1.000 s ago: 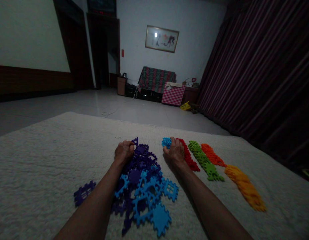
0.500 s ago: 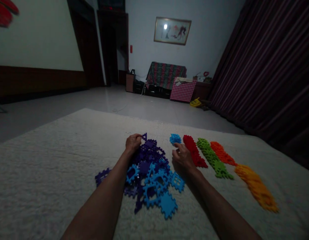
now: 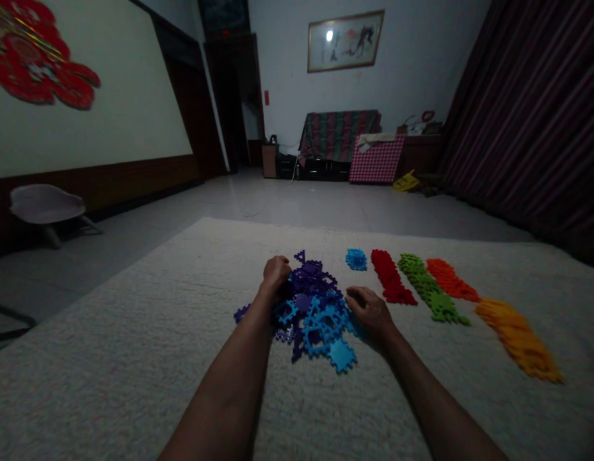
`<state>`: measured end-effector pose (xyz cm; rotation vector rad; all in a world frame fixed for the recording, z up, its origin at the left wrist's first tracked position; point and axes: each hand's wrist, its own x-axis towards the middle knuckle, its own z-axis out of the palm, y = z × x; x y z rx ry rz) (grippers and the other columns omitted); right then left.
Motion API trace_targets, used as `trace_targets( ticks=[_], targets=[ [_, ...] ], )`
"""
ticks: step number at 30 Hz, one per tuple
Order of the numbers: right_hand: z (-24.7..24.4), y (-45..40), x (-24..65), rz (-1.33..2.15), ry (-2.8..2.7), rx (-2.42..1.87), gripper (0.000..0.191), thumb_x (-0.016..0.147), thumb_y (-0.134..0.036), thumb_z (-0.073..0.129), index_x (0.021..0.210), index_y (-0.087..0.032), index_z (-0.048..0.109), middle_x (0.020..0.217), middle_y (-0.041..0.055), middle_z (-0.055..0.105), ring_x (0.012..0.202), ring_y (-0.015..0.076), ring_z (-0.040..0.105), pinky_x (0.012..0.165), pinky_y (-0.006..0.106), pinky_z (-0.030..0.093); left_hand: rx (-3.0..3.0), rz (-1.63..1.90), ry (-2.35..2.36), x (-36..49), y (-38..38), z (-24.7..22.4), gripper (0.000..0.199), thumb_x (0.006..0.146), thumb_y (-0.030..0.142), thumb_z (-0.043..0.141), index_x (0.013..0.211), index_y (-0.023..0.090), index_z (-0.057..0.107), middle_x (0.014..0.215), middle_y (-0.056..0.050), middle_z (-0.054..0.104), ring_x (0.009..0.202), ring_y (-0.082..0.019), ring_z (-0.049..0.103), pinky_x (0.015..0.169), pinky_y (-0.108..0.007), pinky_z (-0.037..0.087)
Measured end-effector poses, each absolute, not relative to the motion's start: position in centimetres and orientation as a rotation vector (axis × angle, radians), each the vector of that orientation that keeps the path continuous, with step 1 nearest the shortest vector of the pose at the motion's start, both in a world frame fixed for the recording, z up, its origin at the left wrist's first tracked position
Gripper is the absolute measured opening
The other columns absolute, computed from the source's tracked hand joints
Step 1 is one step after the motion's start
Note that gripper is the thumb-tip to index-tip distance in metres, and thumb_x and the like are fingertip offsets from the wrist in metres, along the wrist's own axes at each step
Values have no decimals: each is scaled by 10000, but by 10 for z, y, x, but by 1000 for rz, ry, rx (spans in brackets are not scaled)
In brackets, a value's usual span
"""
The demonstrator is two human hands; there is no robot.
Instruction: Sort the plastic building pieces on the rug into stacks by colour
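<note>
A mixed pile of notched plastic building pieces lies on the pale mat (image 3: 148,346), with purple pieces (image 3: 312,275) at its far side and light blue pieces (image 3: 342,354) nearer me. My left hand (image 3: 278,272) is at the pile's far left edge, fingers curled; a speck of blue shows by its fingertips, but what they grip is hidden. Just right of the pile, my right hand (image 3: 370,310) hovers low beside light blue pieces, fingers bent and apart, with nothing seen in them. A small purple triangular piece (image 3: 301,257) tops the pile's far end.
Right of the pile stand a small light blue stack (image 3: 356,259) and rows of red (image 3: 392,278), green (image 3: 429,288), orange (image 3: 450,280) and yellow-orange (image 3: 518,339) pieces. A chair (image 3: 47,205) is at far left, and a dark curtain (image 3: 532,128) hangs at right.
My right hand has drawn back from the small light blue stack to the pile's right side. My left hand has left the purple triangular piece and sits lower at the pile. The view has turned left.
</note>
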<state>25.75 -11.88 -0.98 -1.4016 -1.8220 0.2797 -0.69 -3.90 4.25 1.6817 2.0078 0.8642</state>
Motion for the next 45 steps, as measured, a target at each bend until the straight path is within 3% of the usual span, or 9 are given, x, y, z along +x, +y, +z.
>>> trace_targets(
  ticks=[6,10,17,26,33,38,41,45],
  targets=[
    [-11,-125,257,282,-1745,-1462,262,811,-328,512,934,-192,700,985,93,733,928,226,663,887,377,496,1901,667,2205,-4,-80,25,304,862,201,485,967,119,759,1128,-197,693,1141,-284,610,991,-343,448],
    [-13,-131,256,240,-1839,-1431,261,832,-334,522,951,-179,695,982,96,726,950,232,643,909,379,468,2032,609,2229,1,-85,17,375,930,260,393,966,134,744,1122,-174,679,1134,-259,596,999,-341,424],
    [-10,-137,253,156,-1958,-1404,179,830,-282,586,965,-200,671,1004,66,700,987,227,597,933,363,412,1876,764,2214,1,-78,15,280,874,285,485,1003,175,707,1102,-121,707,1134,-237,603,946,-319,442],
    [-7,-140,251,173,-1963,-1428,168,859,-268,575,996,-212,655,1040,58,678,1008,219,569,937,353,387,1788,812,2032,-7,-77,25,237,866,267,521,961,184,722,1015,-88,746,997,-208,668,882,-302,478],
    [-7,-140,251,201,-1940,-1442,165,855,-268,578,986,-204,657,1027,64,684,998,230,572,939,374,400,1780,1135,1911,-5,-81,40,220,862,288,550,944,175,721,1031,-73,745,998,-199,673,920,-305,484],
    [-7,-136,250,258,-1842,-1410,285,849,-280,556,1110,-188,628,1069,94,685,1019,238,604,950,402,446,1952,1132,1643,35,-92,40,168,857,256,572,894,192,723,929,-42,745,899,-174,675,872,-287,500],
    [-6,-135,249,328,-1704,-1350,399,840,-269,522,1224,-171,566,1108,113,670,1005,223,631,902,379,505,2136,1085,1566,58,-100,36,142,838,205,597,912,198,719,953,-59,727,948,-188,654,910,-315,493],
    [-3,-135,250,372,-1657,-1307,451,777,-188,480,1219,-181,568,1112,98,664,1030,214,633,913,359,519,2288,913,1311,64,-104,35,277,753,68,577,934,213,729,981,-48,725,985,-188,648,943,-318,496]
  ],
)
